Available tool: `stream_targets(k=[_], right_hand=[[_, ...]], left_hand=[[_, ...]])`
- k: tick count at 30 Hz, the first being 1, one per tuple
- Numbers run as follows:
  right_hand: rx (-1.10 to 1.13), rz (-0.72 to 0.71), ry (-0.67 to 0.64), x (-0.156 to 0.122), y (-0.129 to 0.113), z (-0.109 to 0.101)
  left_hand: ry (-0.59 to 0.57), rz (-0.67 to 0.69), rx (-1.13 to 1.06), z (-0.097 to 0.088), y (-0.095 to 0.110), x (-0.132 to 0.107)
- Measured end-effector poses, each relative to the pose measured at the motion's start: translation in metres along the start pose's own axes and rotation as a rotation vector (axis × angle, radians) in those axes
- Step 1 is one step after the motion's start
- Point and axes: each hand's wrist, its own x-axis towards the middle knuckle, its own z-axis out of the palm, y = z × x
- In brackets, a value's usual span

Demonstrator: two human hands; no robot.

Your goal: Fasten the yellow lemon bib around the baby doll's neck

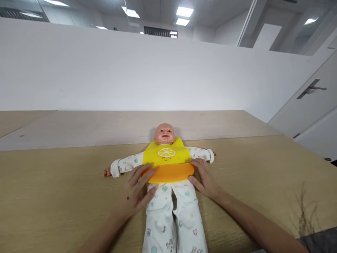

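A baby doll in white patterned pyjamas lies on its back on the wooden table, arms spread. It wears a yellow bib with an orange catch pocket. My left hand rests at the doll's left hip, fingers spread and touching the left end of the orange pocket. At the pocket's right end my right hand lies with thumb and fingers apart against the doll's waist. Neither hand grips anything.
A raised wooden ledge runs behind the doll, with a white partition wall behind it. A white door with a handle is at the right. Thin dark twigs show at the lower right.
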Motion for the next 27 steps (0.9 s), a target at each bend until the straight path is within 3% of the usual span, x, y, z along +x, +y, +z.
stream_targets(k=[5,23,27], right_hand=[[0.047,0.001,0.017,-0.0019,-0.0022,0.0028],[0.047,0.021,0.029,-0.0039,-0.0040,0.0034],[0.069,0.027,0.027,-0.0034,-0.0038,0.0025]], left_hand=[[0.011,-0.061,-0.002,0.0033,0.0008,-0.0007],[0.158,-0.075,-0.005,0.0045,0.0084,0.0056],[0.171,-0.143,-0.059,0.0041,0.0086,0.0030]])
